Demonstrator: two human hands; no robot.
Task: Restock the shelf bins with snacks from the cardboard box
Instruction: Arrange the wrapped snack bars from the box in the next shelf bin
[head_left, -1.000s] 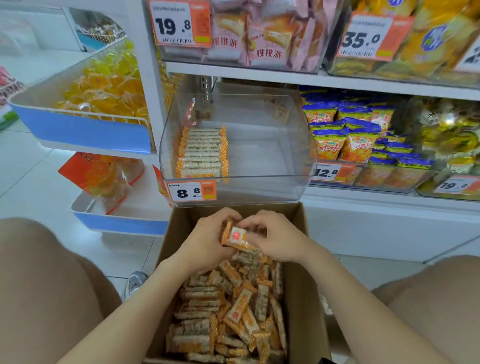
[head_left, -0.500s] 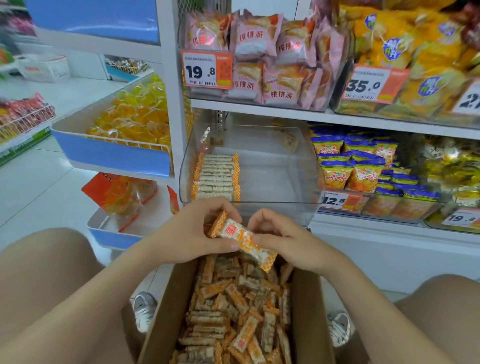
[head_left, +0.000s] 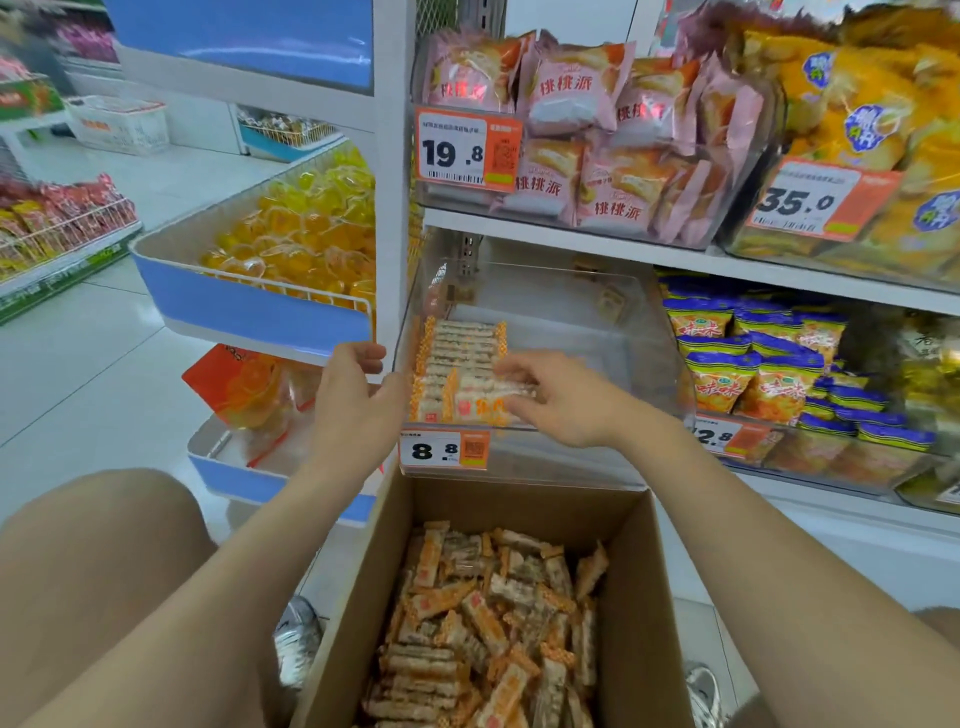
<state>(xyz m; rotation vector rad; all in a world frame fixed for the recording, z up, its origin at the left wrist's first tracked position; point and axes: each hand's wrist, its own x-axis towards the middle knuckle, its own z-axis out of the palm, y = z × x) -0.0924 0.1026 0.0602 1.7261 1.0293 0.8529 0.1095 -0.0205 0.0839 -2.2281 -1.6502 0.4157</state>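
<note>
A cardboard box (head_left: 524, 501) stands open between my knees, holding several loose orange-and-white snack bars (head_left: 493, 623). Above it sits a clear plastic shelf bin (head_left: 597, 332) with a neat row of the same bars (head_left: 462, 343) along its left side. My right hand (head_left: 566, 402) reaches over the bin's front edge and pinches a snack bar (head_left: 475, 408) at the near end of that row. My left hand (head_left: 356, 395) is just outside the bin's left wall, fingers loosely curled, holding nothing.
An 8.8 price tag (head_left: 441, 449) hangs on the bin's front. Pink pastry bags (head_left: 571, 135) fill the shelf above, and blue-and-orange snack bags (head_left: 753, 364) sit to the right. A blue-fronted tray of yellow jelly cups (head_left: 301, 228) juts out at left.
Both hands rose from the box to the bin. The bar that both hands held went with my right hand into the bin, and my left hand let go and moved beside the bin.
</note>
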